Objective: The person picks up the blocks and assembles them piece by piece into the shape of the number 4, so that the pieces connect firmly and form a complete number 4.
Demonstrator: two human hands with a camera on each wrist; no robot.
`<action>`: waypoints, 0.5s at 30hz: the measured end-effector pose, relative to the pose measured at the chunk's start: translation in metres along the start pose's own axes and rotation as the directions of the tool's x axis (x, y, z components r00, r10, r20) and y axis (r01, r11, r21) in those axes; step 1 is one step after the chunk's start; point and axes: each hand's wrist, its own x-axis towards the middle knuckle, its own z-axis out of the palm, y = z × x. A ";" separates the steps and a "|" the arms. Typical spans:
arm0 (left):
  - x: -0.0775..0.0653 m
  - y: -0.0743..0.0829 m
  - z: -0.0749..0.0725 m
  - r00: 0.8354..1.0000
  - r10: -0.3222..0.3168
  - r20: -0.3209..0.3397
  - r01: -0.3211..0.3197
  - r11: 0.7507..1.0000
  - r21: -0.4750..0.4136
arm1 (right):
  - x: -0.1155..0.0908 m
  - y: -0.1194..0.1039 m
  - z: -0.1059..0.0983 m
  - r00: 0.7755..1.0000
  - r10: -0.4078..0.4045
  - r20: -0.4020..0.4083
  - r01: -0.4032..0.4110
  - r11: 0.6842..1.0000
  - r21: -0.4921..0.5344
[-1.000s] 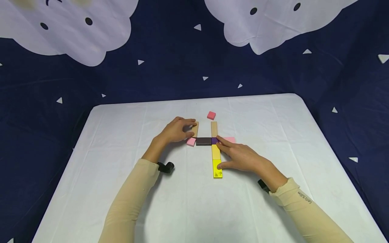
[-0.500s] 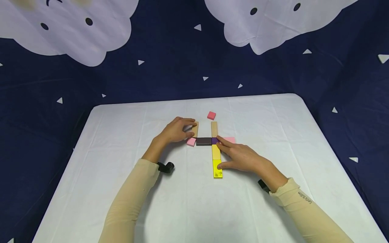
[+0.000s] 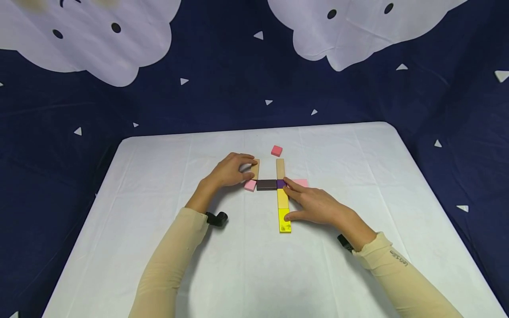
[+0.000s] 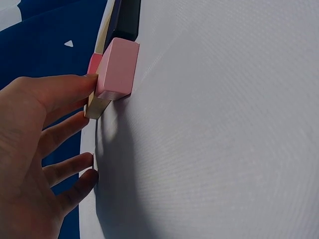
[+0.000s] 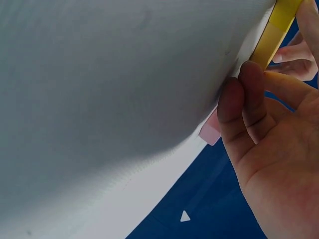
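On white table [image 3: 246,274] before navy cloth [image 3: 222,106] at twelve, pinches wooden block [image 3: 256,171] with left hand [image 3: 232,170], spreads right hand [image 3: 317,206] at four, as earlier.

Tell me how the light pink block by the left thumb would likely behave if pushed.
The light pink block looks stiff, judging by its flat faces and straight edges. Being boxy, it would probably slide on the white tabletop rather than roll. Pushed toward the dark block right beside it, it might soon bump that.
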 end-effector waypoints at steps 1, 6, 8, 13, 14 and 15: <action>0.000 0.000 0.000 1.000 -0.004 0.001 0.004 1.000 0.000 | 0.000 0.000 0.000 1.000 0.000 0.000 0.000 1.000 0.001; -0.001 -0.001 0.002 1.000 -0.007 -0.007 0.006 1.000 -0.013 | 0.001 0.000 0.000 1.000 0.000 -0.002 0.000 1.000 0.001; -0.003 -0.002 0.002 1.000 0.003 -0.019 -0.004 1.000 -0.027 | 0.001 0.000 0.001 1.000 0.000 -0.004 0.000 1.000 0.004; -0.007 0.000 0.004 0.999 0.022 -0.028 -0.023 0.999 -0.044 | 0.000 0.001 0.001 1.000 -0.005 -0.014 0.005 1.000 0.000; -0.008 0.001 0.004 0.999 0.025 -0.026 -0.026 0.999 -0.042 | 0.000 0.001 0.001 1.000 -0.005 -0.017 0.005 1.000 -0.001; -0.008 0.001 0.004 0.999 0.031 -0.023 -0.032 0.999 -0.036 | 0.000 0.001 0.001 1.000 -0.006 -0.020 0.006 1.000 -0.003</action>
